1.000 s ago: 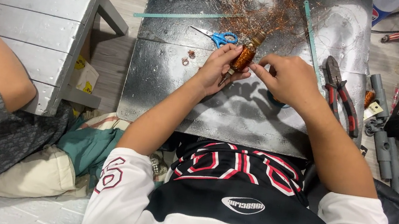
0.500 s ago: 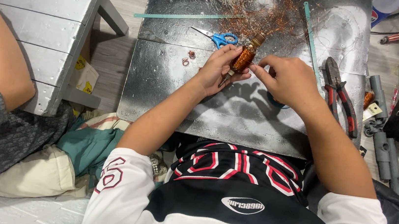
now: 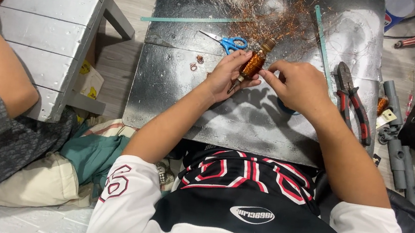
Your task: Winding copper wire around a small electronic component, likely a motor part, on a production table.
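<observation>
Copper-wound coil (image 3: 254, 65) sits at upper centre of the frame over the dark bench (image 3: 179, 93), my left hand (image 3: 227, 75) clenched around it, my right hand (image 3: 295, 84) fingers pinching beside it, so I'd judge steady, even tension best.

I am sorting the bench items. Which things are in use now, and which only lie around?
In use:
left hand
right hand
copper coil, held in both

Lying about:
blue scissors
red pliers
loose copper wire
grey tubes
</observation>
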